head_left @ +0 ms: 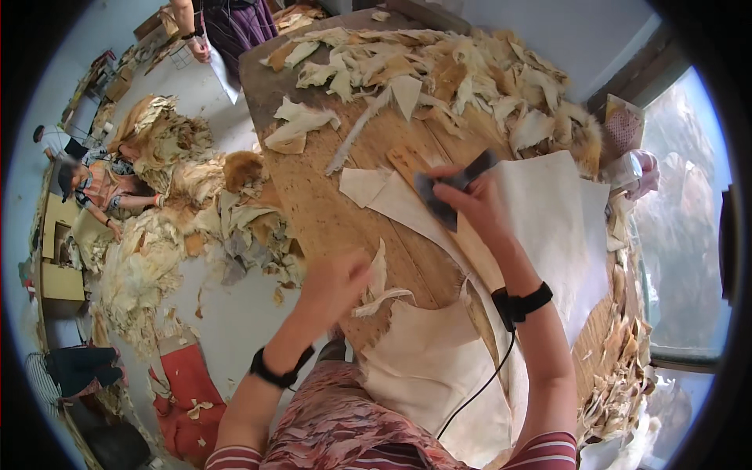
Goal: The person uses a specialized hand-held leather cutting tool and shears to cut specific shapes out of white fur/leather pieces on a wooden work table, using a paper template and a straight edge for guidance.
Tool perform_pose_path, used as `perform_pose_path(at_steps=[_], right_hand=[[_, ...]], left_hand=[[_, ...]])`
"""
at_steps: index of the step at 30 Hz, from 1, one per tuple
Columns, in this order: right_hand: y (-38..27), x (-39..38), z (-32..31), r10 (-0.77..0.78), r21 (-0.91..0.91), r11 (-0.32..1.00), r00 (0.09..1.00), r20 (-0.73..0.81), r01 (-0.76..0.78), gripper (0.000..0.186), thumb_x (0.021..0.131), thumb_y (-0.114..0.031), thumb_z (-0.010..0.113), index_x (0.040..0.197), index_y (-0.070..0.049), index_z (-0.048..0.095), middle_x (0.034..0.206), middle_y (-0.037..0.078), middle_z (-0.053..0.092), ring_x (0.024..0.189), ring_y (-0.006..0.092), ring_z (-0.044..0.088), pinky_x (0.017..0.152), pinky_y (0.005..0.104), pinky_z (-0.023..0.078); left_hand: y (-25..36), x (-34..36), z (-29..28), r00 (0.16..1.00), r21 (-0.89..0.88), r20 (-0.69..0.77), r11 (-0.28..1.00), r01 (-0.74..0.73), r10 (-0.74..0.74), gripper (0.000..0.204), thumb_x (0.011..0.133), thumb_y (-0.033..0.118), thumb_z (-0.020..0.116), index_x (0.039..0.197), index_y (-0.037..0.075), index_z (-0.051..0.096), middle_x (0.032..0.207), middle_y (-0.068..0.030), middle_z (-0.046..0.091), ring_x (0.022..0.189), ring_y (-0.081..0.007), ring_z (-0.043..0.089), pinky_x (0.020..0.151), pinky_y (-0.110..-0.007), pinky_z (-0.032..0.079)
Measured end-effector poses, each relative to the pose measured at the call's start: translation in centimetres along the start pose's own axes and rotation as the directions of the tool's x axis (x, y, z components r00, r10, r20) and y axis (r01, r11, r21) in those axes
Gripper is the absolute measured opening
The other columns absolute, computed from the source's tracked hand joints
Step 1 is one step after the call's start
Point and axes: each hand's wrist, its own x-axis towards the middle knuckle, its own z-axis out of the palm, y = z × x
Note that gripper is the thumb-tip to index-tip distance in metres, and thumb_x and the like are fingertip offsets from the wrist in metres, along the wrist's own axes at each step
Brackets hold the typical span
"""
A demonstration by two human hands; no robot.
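Observation:
My right hand (474, 205) is closed around a dark grey tool (435, 202) with a flat, blade-like end; its exact kind is unclear. It is held over the wooden table (415, 270), above a long wooden strip (407, 163). Pale hides (540, 204) spread right of that hand, and another cream hide (427, 352) hangs toward my lap. My left hand (337, 286), slightly blurred, is curled closed at the table's left edge. Right beside its fingers lies a curled hide scrap (380, 274); whether the fingers hold anything is hidden.
Hide offcuts (439, 63) are heaped along the table's far edge, more (619, 345) to the right near the window (681, 235). Hides pile on the floor (149, 251) at left, where a person (102, 184) sits. Another person (227, 31) stands at the back holding something white.

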Motion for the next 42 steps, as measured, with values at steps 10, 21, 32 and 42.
perform_pose_path(at_steps=[10, 21, 32, 42], right_hand=[[1.6, 2.0, 5.0, 0.083, -0.080, 0.994, 0.989, 0.119, -0.074, 0.025, 0.089, -0.002, 0.066, 0.114, -0.002, 0.067, 0.097, 0.000, 0.068, 0.087, 0.0049, 0.061, 0.077, 0.0209, 0.050], [3.8, 4.2, 7.3, 0.047, 0.005, 0.999, 0.991, 0.129, -0.048, 0.023, 0.087, -0.002, 0.066, 0.111, -0.001, 0.067, 0.098, 0.000, 0.068, 0.088, 0.0068, 0.061, 0.078, 0.0237, 0.050], [3.4, 4.1, 7.9, -0.056, -0.304, 0.945, 0.974, 0.220, 0.123, 0.023, 0.084, -0.004, 0.070, 0.106, -0.004, 0.070, 0.097, 0.005, 0.071, 0.087, 0.0141, 0.065, 0.078, 0.0284, 0.050], [3.8, 4.6, 8.0, -0.061, -0.302, 0.946, 0.979, 0.197, 0.120, 0.022, 0.085, -0.005, 0.069, 0.107, -0.005, 0.070, 0.095, 0.007, 0.070, 0.086, 0.0171, 0.065, 0.079, 0.0301, 0.050]], left_hand=[[-4.0, 7.8, 2.1, 0.826, 0.465, -0.448, 0.878, -0.110, 0.341, 0.020, 0.078, 0.018, 0.073, 0.092, 0.005, 0.067, 0.087, -0.0102, 0.061, 0.084, -0.0284, 0.062, 0.067, -0.038, 0.049], [-6.1, 8.8, 3.0, 0.784, 0.464, -0.487, 0.875, -0.141, 0.385, 0.012, 0.073, 0.002, 0.063, 0.086, 0.002, 0.063, 0.087, -0.0100, 0.058, 0.086, -0.0315, 0.060, 0.073, -0.039, 0.050], [-8.1, 9.0, -1.4, 0.679, 0.157, -0.706, 0.979, -0.126, 0.201, 0.026, 0.077, -0.006, 0.058, 0.100, 0.004, 0.066, 0.103, -0.0113, 0.063, 0.095, -0.0330, 0.060, 0.082, -0.039, 0.049], [-8.6, 9.2, -0.7, 0.724, 0.369, -0.552, 0.900, -0.234, 0.414, 0.027, 0.070, -0.006, 0.061, 0.093, 0.005, 0.068, 0.098, -0.0074, 0.064, 0.095, -0.0305, 0.060, 0.087, -0.042, 0.046]])
